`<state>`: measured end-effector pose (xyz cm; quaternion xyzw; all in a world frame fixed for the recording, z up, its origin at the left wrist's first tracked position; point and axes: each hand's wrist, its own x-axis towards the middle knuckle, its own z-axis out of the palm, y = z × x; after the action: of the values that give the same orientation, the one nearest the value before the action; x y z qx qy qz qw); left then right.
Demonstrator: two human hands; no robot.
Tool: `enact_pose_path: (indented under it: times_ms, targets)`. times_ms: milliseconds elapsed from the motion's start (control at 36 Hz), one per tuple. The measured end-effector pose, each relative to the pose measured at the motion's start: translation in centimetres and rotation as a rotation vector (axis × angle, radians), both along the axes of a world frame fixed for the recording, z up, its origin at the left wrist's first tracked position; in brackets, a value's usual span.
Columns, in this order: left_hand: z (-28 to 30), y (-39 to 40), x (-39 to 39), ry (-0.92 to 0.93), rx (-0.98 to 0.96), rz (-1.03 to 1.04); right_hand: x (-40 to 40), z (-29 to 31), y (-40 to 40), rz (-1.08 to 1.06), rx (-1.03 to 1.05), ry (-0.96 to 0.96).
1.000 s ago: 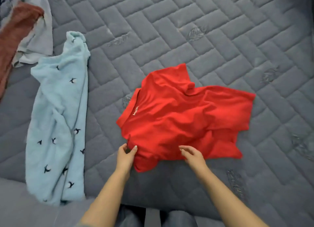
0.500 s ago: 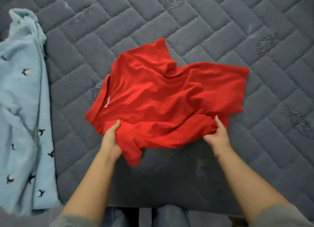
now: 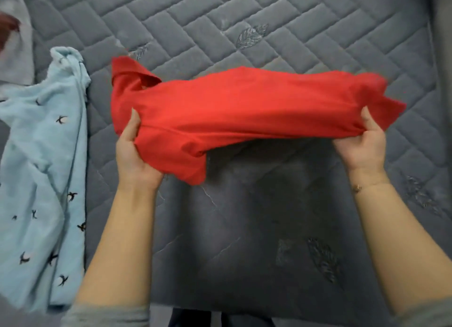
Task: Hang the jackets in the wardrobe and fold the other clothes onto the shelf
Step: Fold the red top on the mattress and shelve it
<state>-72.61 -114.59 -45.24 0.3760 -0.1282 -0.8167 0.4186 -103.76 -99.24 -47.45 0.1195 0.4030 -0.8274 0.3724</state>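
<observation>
Far left, flat on grey quilted mattress (image 3: 318, 33): light-blue bird-print garment (image 3: 41, 170). Left hand (image 3: 133, 153): gripping left end of red T-shirt (image 3: 234, 106). T-shirt: bunched, stretched between hands above mattress. Right hand (image 3: 362, 145): gripping right end.

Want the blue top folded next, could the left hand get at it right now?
Probably not yet: the left hand grips the red shirt. The blue top lies just beside it on the mattress, nothing between.
</observation>
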Motion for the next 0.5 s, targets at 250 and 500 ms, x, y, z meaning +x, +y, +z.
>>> enact_pose_path:
  times_ms: [250, 500]
  targets:
    - [-12.9, 12.8, 8.9, -0.508, 0.449, -0.156, 9.6, -10.5, 16.4, -0.117, 0.314, -0.255]
    - [-17.9, 18.0, 14.2, -1.132, 0.143, -0.52, 16.0, -16.5, 24.8, -0.279, 0.72, -0.334]
